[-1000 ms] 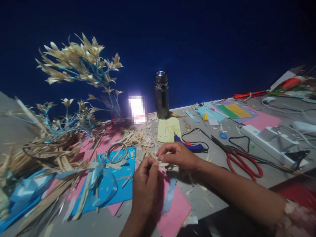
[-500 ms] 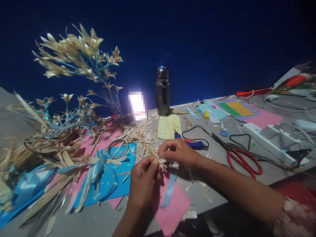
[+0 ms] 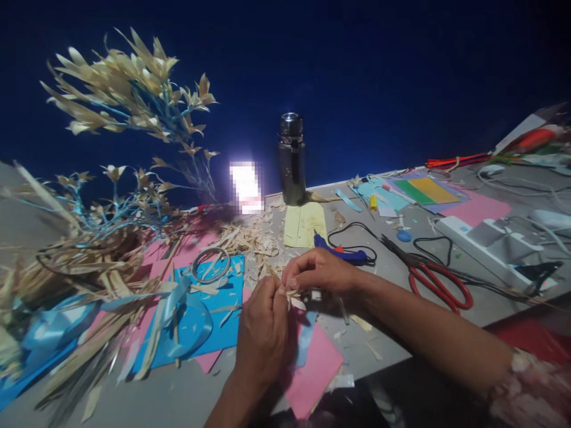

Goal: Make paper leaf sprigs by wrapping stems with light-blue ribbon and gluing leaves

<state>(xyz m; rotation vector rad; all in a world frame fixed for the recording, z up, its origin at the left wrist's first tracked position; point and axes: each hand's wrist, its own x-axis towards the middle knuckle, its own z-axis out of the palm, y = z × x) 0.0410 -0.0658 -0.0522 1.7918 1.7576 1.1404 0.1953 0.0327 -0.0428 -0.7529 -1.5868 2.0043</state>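
Above the pink paper point(image 3: 316, 380), my left hand point(image 3: 263, 324) and my right hand point(image 3: 319, 273) meet fingertip to fingertip. Pale dried-husk petals point(image 3: 297, 301) in a small flower shape stick out from under the right fingers. Both hands are closed in a pinch on this husk flower, though the fingers hide most of it. The left hand shows its back, with the thumb alongside the fingers. Just beyond the right hand lies a blue glue gun point(image 3: 352, 256) with a red trigger. A light blue ribbon piece point(image 3: 307, 339) rests beneath the hands.
Husk scraps point(image 3: 254, 241), blue paper point(image 3: 200, 342) and a tape ring point(image 3: 211, 265) lie left. Tall husk-flower branches point(image 3: 147, 98) stand behind. A dark flask point(image 3: 292, 166) is at the back. Red-handled scissors point(image 3: 439, 285) and a white power strip point(image 3: 486, 255) lie right, with loose cords.
My left hand has turned so its back faces up more, and its fingertips have closed in against the right ones. More petals show below the right fingers. The view has shifted slightly.
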